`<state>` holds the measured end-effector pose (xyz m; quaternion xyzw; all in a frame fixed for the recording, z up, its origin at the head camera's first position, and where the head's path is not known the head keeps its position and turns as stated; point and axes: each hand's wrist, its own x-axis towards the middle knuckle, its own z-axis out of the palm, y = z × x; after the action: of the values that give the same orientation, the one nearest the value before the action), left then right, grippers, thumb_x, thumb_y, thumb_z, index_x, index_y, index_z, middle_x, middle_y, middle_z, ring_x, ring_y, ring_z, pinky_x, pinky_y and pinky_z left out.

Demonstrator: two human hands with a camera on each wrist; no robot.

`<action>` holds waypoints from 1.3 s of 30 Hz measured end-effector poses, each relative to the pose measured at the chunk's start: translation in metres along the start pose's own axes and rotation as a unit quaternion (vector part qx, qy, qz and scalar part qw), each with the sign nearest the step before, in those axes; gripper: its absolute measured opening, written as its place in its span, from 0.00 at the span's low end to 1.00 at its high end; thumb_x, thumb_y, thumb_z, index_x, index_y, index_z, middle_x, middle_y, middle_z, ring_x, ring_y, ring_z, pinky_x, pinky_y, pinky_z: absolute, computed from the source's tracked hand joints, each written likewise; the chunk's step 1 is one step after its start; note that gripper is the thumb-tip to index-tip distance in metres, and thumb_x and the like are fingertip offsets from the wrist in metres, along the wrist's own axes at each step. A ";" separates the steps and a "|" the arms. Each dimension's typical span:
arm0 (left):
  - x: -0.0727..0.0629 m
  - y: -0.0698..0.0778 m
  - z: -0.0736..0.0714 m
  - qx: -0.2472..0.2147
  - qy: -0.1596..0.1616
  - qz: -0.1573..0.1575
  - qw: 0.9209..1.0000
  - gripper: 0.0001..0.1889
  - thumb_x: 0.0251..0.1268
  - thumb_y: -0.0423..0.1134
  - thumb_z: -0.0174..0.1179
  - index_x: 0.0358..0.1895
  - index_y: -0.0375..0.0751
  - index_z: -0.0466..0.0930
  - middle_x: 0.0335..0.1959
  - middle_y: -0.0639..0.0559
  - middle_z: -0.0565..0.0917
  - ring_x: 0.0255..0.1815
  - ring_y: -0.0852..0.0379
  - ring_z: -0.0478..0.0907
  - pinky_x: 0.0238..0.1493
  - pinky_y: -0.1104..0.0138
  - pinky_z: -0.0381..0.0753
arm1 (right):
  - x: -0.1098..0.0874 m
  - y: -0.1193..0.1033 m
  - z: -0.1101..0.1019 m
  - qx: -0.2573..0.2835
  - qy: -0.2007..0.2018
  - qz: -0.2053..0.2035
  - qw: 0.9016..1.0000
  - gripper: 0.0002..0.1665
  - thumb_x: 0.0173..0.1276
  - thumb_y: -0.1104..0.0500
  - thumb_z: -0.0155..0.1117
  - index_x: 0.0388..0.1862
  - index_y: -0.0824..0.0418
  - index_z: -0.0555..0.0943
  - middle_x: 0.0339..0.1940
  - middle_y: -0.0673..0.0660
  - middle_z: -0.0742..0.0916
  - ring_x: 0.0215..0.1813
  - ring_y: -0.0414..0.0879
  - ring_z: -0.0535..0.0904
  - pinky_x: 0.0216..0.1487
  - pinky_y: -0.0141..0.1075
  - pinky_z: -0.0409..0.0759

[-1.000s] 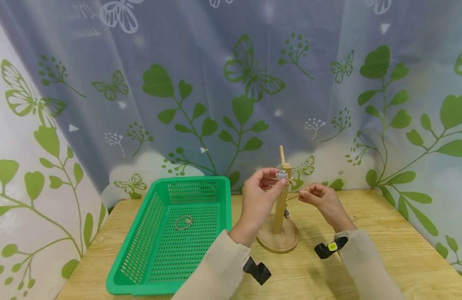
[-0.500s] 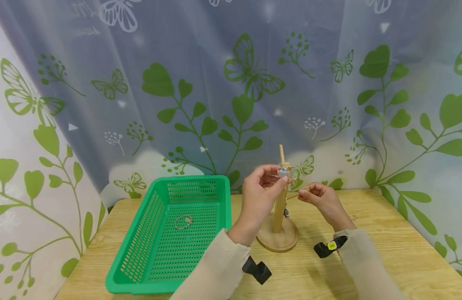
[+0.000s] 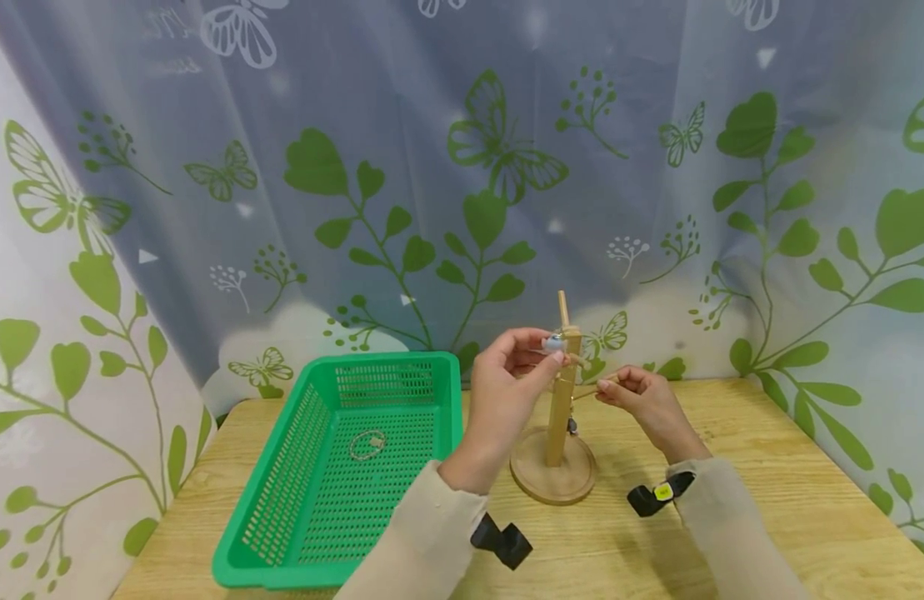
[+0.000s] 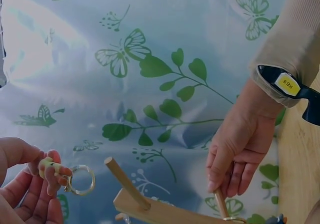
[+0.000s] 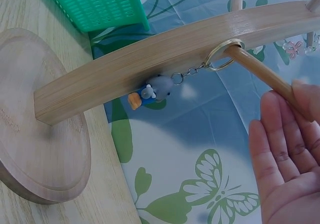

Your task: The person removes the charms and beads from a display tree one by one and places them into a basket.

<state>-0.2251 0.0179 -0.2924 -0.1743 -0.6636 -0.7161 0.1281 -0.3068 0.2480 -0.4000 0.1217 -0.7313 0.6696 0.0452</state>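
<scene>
My left hand [image 3: 495, 400] pinches a keychain with a small figurine [image 4: 51, 174] on it, beside the top of a wooden peg stand [image 3: 561, 417]. The keychain's gold ring [image 4: 82, 180] sticks out free of the fingers, apart from the pegs in the left wrist view. My right hand [image 3: 654, 408] pinches the end of a side peg [image 5: 262, 75] between thumb and fingers. On that peg hangs another keychain with a grey-headed figurine [image 5: 159, 87], its ring close to the post. The stand is upright on its round base [image 3: 525, 475].
A green plastic basket [image 3: 223, 554] stands left of the stand, with a thin bracelet [image 3: 367, 445] lying inside. Clear beads with a pink flower charm [image 5: 293, 48] hang near the stand's upper part. A patterned curtain [image 3: 402, 183] closes off the table's back.
My left hand has drawn slightly left, taking the keychain a little away from the post. The right hand stays on its peg.
</scene>
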 end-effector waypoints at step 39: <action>0.022 -0.054 -0.122 -0.010 0.057 -0.101 0.993 0.11 0.60 0.30 0.63 0.46 0.34 0.78 0.39 0.46 0.82 0.36 0.56 0.80 0.40 0.65 0.82 | -0.003 -0.004 0.006 -0.003 0.019 0.011 1.000 0.08 0.67 0.61 0.62 0.35 0.66 0.77 0.30 0.45 0.85 0.36 0.38 0.84 0.45 0.31 0.81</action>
<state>-0.2769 -0.0976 -0.3388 -0.0666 -0.6625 -0.7406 0.0906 -0.3023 0.2422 -0.3970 0.1006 -0.7339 0.6698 0.0523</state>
